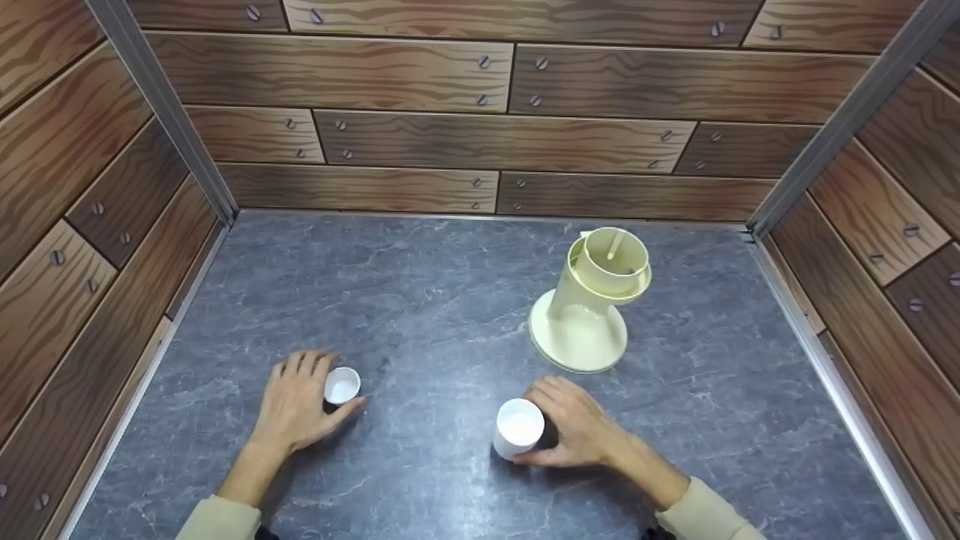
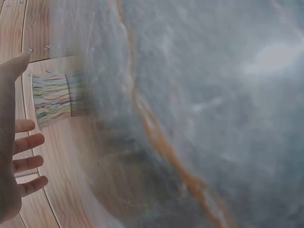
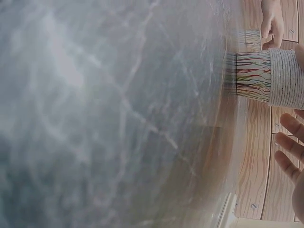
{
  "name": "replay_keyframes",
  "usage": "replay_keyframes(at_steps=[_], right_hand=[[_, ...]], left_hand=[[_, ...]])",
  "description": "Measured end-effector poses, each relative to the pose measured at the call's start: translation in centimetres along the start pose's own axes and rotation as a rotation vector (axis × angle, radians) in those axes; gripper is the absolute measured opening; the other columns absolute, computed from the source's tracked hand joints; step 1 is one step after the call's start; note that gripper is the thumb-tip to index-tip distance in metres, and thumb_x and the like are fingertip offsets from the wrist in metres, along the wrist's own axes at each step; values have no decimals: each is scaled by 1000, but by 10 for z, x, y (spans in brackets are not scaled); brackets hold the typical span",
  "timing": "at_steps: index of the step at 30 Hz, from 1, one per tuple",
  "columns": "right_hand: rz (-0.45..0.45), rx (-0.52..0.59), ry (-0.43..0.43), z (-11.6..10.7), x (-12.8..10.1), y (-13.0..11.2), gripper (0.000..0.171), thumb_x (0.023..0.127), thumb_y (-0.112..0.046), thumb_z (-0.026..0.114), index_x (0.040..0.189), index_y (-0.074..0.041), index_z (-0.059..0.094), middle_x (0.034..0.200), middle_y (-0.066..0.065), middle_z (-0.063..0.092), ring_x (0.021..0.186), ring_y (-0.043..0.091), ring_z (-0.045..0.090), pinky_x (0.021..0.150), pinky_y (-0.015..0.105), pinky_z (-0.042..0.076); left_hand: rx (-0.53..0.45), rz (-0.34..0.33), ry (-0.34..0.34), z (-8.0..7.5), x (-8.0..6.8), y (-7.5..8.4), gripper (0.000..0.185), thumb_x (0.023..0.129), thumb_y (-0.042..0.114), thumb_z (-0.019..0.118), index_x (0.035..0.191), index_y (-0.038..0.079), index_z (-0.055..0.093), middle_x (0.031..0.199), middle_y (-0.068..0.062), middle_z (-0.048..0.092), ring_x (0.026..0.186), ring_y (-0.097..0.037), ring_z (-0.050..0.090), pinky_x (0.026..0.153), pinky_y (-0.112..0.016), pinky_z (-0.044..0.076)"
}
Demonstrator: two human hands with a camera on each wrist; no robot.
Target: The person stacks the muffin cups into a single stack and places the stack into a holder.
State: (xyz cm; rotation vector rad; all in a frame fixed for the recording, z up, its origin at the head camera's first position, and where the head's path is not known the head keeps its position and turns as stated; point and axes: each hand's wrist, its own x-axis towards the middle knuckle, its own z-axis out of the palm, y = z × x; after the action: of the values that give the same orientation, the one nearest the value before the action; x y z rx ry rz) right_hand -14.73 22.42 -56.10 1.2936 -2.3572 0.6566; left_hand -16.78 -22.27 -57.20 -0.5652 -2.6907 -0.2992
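Observation:
My left hand lies beside a single small paper cup, which stands upright on the table at the left. In the left wrist view that cup has wavy coloured lines, and the fingers are spread with a gap to it. Right of centre, my right hand is around a taller stack of paper cups. The right wrist view shows the stack's several rims and straight, spread fingers apart from it; whether the thumb touches it I cannot tell.
Behind the right hand stands a pale yellow plastic stand with a round base and an open cylinder on top. The grey marbled table is enclosed by wood-patterned walls with metal corner strips.

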Motion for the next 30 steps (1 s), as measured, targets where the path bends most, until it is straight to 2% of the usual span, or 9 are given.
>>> replay_keyframes(at_steps=[7,14,23,30], right_hand=[[0,-10,-20,0,0,1,69,68,-65,85,108,-13,63,103,-5,60,93,15,57,82,34,48],[9,-7,-32,0,-1,2,69,71,-68,82,108,-13,63,104,-5,60,94,15,56,83,35,48],[8,0,-19,0,0,1,68,67,-64,86,107,-14,63,102,-6,59,92,15,56,82,35,48],[3,2,-19,0,0,1,67,70,-66,84,107,-14,63,103,-6,60,93,15,56,83,34,47]], left_hand=[[4,-20,7,3,-6,-4,77,79,68,72,119,2,66,115,-19,62,110,-41,54,83,-55,42],[5,-37,-1,4,-8,-6,76,81,69,70,120,4,66,114,-18,63,109,-40,55,81,-54,42],[27,-46,-35,0,-9,-5,73,83,67,69,115,2,66,113,-19,63,108,-39,55,81,-54,43],[36,-28,-32,-1,-7,-3,71,83,67,69,111,2,67,111,-18,63,106,-39,55,79,-53,44]])
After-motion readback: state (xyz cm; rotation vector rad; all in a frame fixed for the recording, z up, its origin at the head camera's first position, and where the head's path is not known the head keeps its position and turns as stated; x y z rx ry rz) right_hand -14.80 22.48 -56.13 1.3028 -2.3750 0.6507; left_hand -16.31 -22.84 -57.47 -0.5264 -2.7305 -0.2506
